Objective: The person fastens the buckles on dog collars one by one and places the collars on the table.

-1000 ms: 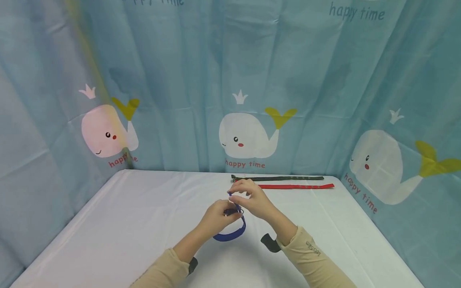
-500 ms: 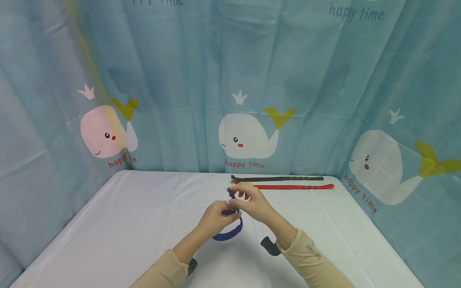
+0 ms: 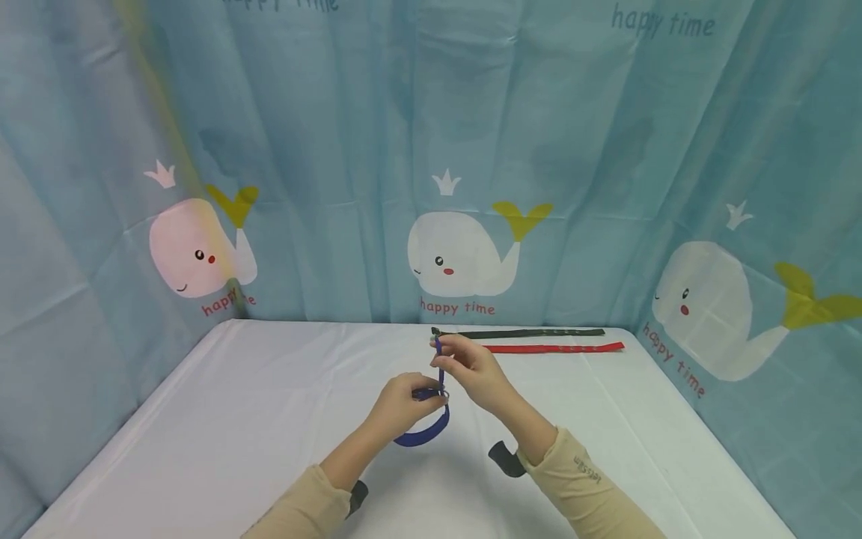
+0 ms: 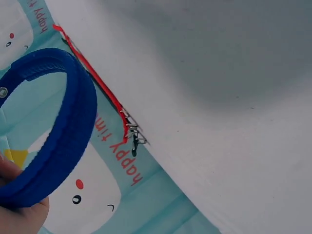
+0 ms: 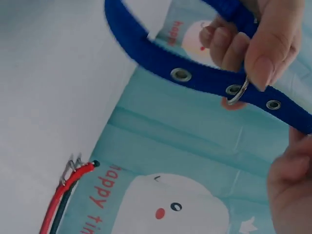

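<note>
A blue pet collar (image 3: 424, 434), bent into a loop, hangs above the table between my hands. My left hand (image 3: 404, 400) pinches it where the strap passes a metal ring (image 5: 240, 92). Farther up, my right hand (image 3: 474, 368) grips the strap's free end between thumb and fingers, with the strap drawn straight between both hands. Metal-rimmed eyelets (image 5: 181, 74) line the strap in the right wrist view. The loop fills the left side of the left wrist view, partly covering my left hand there. My left fingers hide the buckle area.
At the table's far edge lie a red collar (image 3: 552, 349) and a dark green collar (image 3: 525, 334), stretched out side by side, their metal fittings at the left end. A blue whale-print curtain (image 3: 364, 247) stands around the white table (image 3: 283, 389).
My right hand has moved slightly up and away from the left, pulling more of the blue strap through. The left hand stays nearly in place, and the loop has shifted slightly left.
</note>
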`<state>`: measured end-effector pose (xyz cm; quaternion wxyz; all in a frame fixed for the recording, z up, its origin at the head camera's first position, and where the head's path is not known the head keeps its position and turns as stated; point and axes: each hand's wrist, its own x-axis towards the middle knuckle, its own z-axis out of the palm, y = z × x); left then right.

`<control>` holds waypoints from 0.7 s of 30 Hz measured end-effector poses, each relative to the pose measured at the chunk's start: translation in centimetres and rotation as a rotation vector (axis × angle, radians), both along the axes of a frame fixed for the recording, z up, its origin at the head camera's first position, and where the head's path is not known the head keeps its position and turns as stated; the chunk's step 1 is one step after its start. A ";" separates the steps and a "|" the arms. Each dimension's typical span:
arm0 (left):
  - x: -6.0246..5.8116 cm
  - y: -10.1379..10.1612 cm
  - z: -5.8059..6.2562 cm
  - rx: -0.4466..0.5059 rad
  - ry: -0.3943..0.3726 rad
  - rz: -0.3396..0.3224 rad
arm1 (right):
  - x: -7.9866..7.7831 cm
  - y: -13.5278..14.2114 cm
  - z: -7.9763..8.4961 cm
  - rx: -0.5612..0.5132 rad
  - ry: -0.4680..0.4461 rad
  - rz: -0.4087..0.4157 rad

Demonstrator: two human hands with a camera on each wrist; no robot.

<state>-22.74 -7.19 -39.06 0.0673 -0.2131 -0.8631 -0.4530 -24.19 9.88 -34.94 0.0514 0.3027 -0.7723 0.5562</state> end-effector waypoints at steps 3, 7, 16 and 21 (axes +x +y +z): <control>0.0 -0.2 -0.3 0.017 -0.019 0.010 | 0.1 0.0 -0.5 0.026 0.000 -0.004; 0.2 -0.3 -0.4 0.025 -0.047 0.000 | 0.1 0.2 -1.0 0.011 0.041 -0.001; 0.3 -0.1 -0.1 -0.020 -0.086 -0.032 | 0.2 0.3 -1.0 -0.154 -0.019 0.007; 0.5 -0.2 -0.3 -0.059 -0.087 -0.009 | 0.0 0.5 -1.0 -0.203 -0.045 -0.026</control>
